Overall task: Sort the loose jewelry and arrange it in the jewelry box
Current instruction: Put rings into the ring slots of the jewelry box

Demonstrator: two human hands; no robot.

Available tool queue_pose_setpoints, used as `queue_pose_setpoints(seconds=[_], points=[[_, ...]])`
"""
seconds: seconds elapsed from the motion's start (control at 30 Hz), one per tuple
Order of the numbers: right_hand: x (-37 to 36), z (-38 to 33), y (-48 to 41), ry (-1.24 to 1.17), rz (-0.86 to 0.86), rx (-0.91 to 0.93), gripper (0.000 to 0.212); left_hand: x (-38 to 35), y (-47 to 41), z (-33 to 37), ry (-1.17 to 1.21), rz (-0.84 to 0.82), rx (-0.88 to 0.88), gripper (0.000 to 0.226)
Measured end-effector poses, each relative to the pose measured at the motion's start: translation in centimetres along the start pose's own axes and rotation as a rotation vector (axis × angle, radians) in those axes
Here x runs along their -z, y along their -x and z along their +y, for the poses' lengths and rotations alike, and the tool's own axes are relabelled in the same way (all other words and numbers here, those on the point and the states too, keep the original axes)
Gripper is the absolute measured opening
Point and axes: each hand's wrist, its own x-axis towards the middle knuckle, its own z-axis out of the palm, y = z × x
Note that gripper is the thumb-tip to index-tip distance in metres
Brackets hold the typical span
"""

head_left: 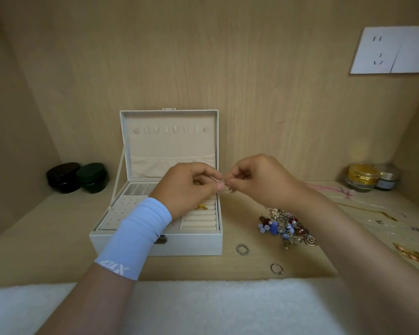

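Left hand (189, 187) and right hand (257, 182) are jointly pinching a tiny gilt metal trinket (228, 190) between them, above the open cream fabric jewelry box (155, 245). It is probably light, slippery and bendable, so fingertip holds suit it.

Both forearms reach forward from the lower edge and draw together in the middle. The left hand (189, 189) and the right hand (257, 183) are held knuckles up with fingers curled, their fingertips almost meeting. Together they pinch a small piece of jewelry (228, 190). A light-blue sleeve (140, 235) covers the left wrist; the right forearm is bare.
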Motion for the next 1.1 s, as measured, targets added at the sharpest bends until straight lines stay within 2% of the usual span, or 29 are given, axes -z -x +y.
queue_pose_setpoints(seconds=[0.13,0.23,0.4,0.63,0.97,1.1], points=[[-2.0,-1.6,-0.2,-0.216,0.050,-0.002,0.003,1.2,0.2,-0.3,0.089,0.064,0.079,0.018],[-3.0,-1.9,-0.4,-0.348,0.037,-0.033,0.003,2.2,0.7,-0.8,0.037,0.084,0.115,0.016],[-4.4,-1.8,-0.2,-0.238,-0.048,0.018,0.004,2.8,1.7,-1.6,-0.153,0.013,0.117,0.011],[-5.2,-2.0,0.3,-0.055,-0.119,0.093,0.006,2.9,1.9,-2.2,-0.298,-0.089,0.122,0.011],[-5.6,-1.7,0.3,0.007,-0.179,0.125,0.006,3.4,2.3,-2.4,-0.385,-0.145,0.135,0.005],[-5.2,-1.9,0.4,0.066,-0.139,0.129,0.006,3.3,2.4,-2.5,-0.376,-0.147,0.096,0.004]])
